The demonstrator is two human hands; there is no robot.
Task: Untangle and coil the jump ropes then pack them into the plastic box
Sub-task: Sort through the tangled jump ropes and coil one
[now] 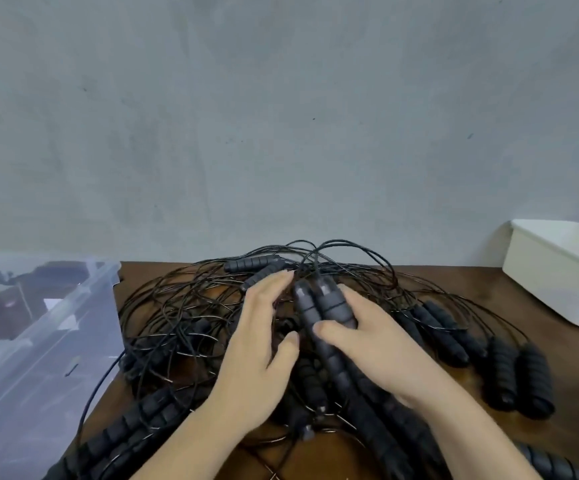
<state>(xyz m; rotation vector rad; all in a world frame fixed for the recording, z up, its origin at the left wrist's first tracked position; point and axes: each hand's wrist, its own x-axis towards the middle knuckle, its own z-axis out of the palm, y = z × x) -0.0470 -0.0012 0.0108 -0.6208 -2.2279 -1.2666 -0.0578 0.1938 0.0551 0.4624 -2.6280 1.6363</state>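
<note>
A clear plastic box (39,341) is seen at the left edge of the tabletop (575,375). Beside it, the jump ropes (184,306) are heaped in a black tangle. The left hand (260,344) is laid over the tangle with fingers nearly straight, nothing gripped. Two handles (319,303) are clasped together by the right hand (378,344), thumb across them. A white bin (558,271) is set far right.

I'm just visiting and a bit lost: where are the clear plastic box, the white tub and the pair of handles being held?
clear plastic box (32,393): head view, its see-through side wall.
white tub (551,282): head view, its near outer wall.
pair of handles (305,306): head view, upper grip of one handle.
</note>
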